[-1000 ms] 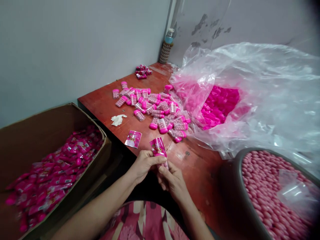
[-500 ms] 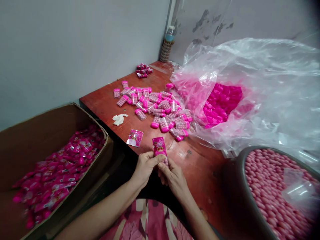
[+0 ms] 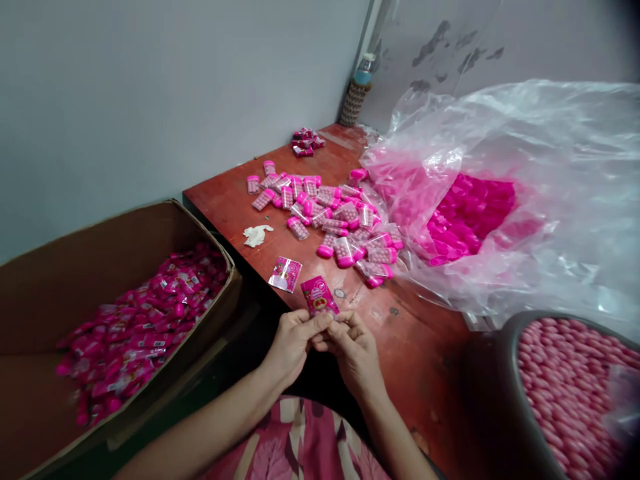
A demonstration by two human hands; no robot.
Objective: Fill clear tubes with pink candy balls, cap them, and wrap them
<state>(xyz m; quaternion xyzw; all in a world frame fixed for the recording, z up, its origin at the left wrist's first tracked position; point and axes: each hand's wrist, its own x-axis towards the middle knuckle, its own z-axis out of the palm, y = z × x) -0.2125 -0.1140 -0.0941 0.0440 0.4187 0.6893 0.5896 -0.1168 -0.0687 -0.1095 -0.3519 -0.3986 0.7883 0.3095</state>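
Note:
Between my hands, just over the table's front edge, is a pink printed wrapper (image 3: 319, 295). My left hand (image 3: 296, 339) is closed on its lower left part, thumb on top. My right hand (image 3: 356, 347) pinches the lower right part. Whatever lies under the wrapper is hidden by my fingers. Beyond it on the red table lies another flat pink wrapper (image 3: 285, 274). Farther back spreads a pile of small clear bottles (image 3: 345, 252) with pink caps, filled with pale pink balls.
A cardboard box (image 3: 227, 267) of pink wrapped packs (image 3: 145, 333) stands at left. At right are a large clear bag (image 3: 560, 167) with pink pieces and a dark tub (image 3: 507, 360) of pink candies. White scrap (image 3: 257, 235), small packs (image 3: 306, 142) and a bottle (image 3: 364, 70) lie farther back.
The view has swung slightly left, so things sit farther right. The wrapper in my hands has tilted to the left, and my right hand's fingers have risen toward its lower right edge.

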